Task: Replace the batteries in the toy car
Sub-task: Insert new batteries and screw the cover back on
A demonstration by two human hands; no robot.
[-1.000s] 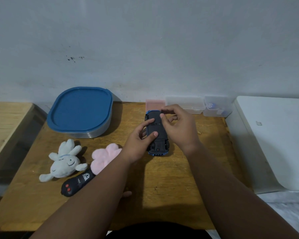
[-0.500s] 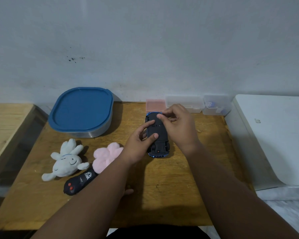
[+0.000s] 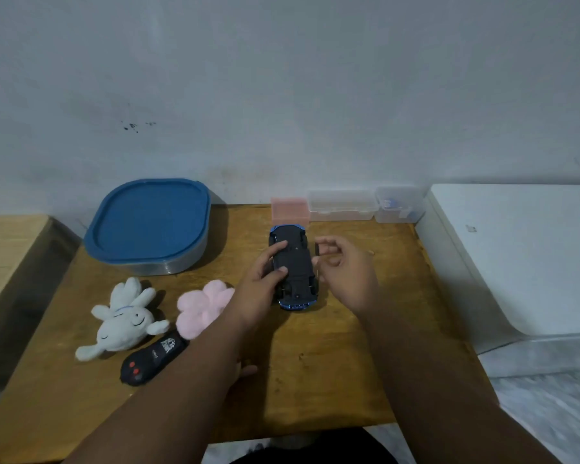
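Head view: car (image 3: 297, 259) lies belly-up on the bench (image 3: 315, 363), just in front of the pink box (image 3: 289, 209). Left grip (image 3: 258, 286) clasps its left flank, thumb and finger on the underside. Right grip (image 3: 345, 276) hangs just beside the car, fingers loosely curled, nothing seen in them. Likely light, stiff, smooth plastic; hold by the flanks, not the wheels.

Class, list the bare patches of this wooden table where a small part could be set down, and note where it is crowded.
Free: between the blue-lidded container and the toy car; the near strip between both forearms; right of the right hand, up to the table edge. Crowded: the white plush, pink plush and remote at left; boxes along the wall.
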